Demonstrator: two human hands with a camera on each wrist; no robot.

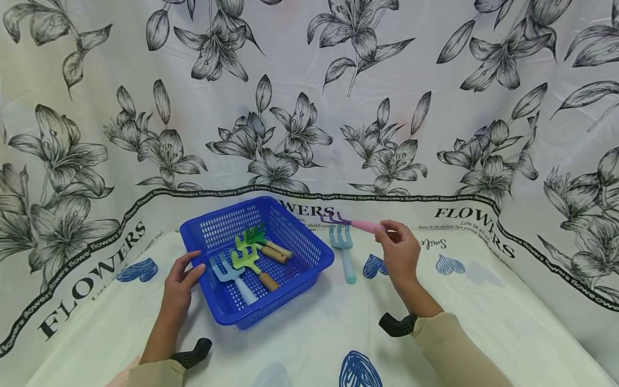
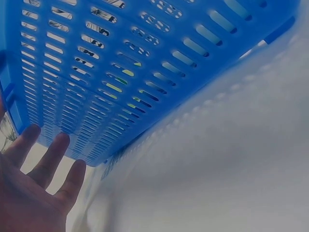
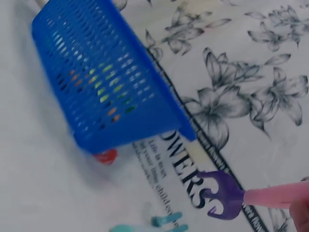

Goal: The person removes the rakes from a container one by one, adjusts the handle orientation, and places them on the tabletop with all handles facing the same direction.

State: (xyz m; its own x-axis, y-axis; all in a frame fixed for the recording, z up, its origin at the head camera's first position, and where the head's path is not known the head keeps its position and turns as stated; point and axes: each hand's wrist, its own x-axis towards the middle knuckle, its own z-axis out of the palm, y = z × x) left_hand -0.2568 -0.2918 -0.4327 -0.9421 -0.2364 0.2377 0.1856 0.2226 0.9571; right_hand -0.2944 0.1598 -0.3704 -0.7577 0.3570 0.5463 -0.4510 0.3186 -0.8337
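My right hand (image 1: 398, 248) pinches the pink handle of a small purple garden rake (image 3: 227, 195), its tines pointing left. On the cloth below lies a light-blue hand fork (image 1: 346, 260), right of a blue plastic basket (image 1: 315, 271). At the basket's left rim my left hand (image 1: 180, 282) holds on with thumb and finger; its other fingers spread along the outer wall in the left wrist view. Inside lie a pale-blue fork (image 1: 231, 276), a yellow-green fork (image 1: 247, 259) with a wooden handle and green tools (image 1: 252, 236) with wooden handles.
A white cloth (image 1: 309, 344) with blue hearts covers the table. Behind it hangs a flower-printed curtain (image 1: 309, 70). In the right wrist view a small red thing (image 3: 106, 156) shows at the basket's lower edge.
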